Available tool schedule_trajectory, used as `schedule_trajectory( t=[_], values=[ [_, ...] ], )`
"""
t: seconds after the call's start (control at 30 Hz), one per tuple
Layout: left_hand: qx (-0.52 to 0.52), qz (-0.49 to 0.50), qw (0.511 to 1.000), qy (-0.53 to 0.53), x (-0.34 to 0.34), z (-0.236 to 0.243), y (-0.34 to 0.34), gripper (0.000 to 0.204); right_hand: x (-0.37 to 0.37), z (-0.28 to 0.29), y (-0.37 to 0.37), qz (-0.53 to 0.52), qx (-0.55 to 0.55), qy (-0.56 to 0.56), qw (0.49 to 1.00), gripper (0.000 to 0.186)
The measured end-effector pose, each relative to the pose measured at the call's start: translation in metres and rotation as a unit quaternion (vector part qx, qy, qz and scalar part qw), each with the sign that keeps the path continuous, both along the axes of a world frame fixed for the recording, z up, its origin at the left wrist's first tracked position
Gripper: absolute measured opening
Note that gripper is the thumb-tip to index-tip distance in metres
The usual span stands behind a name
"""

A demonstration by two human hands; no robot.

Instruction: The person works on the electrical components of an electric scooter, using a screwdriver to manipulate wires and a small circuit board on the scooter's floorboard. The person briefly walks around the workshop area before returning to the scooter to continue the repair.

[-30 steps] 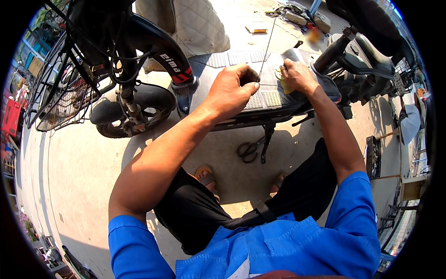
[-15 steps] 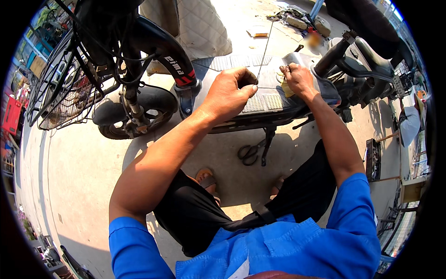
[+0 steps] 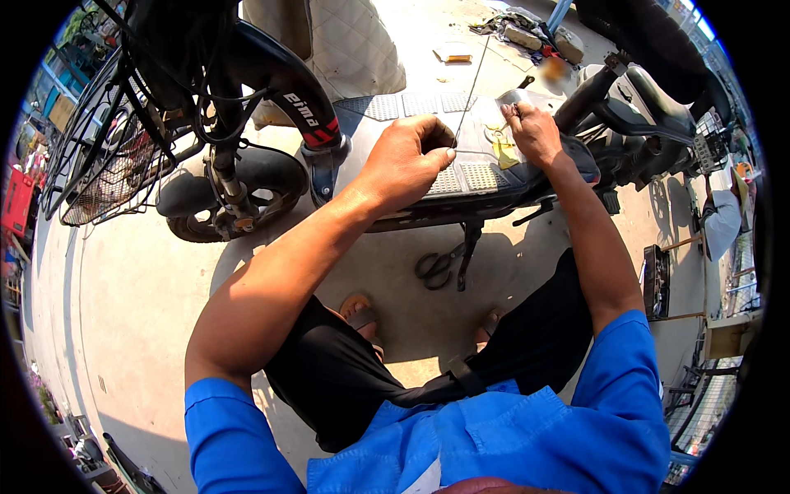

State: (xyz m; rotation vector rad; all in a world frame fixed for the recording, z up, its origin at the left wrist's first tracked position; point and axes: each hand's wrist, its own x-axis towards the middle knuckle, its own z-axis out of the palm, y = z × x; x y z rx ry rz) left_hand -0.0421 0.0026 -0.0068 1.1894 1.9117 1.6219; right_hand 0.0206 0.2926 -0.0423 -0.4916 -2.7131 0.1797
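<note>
My left hand [image 3: 407, 163] is closed, thumb and forefinger pinching the lower end of a thin dark wire-like rod [image 3: 471, 90]. The rod slants up and away over the footboard [image 3: 358, 136] of a dark electric scooter. To its right, my right hand [image 3: 536, 132] has its fingers drawn together above the same footboard. Whatever they hold, if anything, is too small to make out. Right beside those fingers lies a crumpled yellow scrap [image 3: 504, 153] on the footboard. A pair of black-handled scissors [image 3: 434, 267] rests on the ground below, by the scooter's stand [image 3: 467, 255].
The front wheel [image 3: 247, 193] and wire basket [image 3: 115, 185] are at the left. A quilted pale cover [image 3: 358, 49] hangs behind the front column. A small orange-and-white item [image 3: 453, 56] and a heap of stones and rags [image 3: 522, 33] lie beyond the scooter.
My right hand has shifted slightly up, so more of the yellow scrap shows. The left hand keeps its pinch on the rod. The whole view has moved slightly.
</note>
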Motion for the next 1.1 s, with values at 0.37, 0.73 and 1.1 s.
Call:
schedule_trajectory(
  t=[0.37,0.73,1.1],
  values=[
    [-0.004,0.003,1.000,0.018,0.003,-0.003,0.006,0.011,0.001,-0.005,-0.001,0.002,-0.036,-0.004,0.999,0.043],
    [0.003,0.005,1.000,0.002,0.000,-0.005,0.005,0.010,0.000,0.001,-0.015,0.008,-0.023,-0.053,0.998,0.042],
    [0.008,0.005,1.000,0.005,-0.003,-0.006,0.002,0.010,-0.007,-0.009,-0.011,0.035,0.036,-0.068,0.996,0.035]
  ],
)
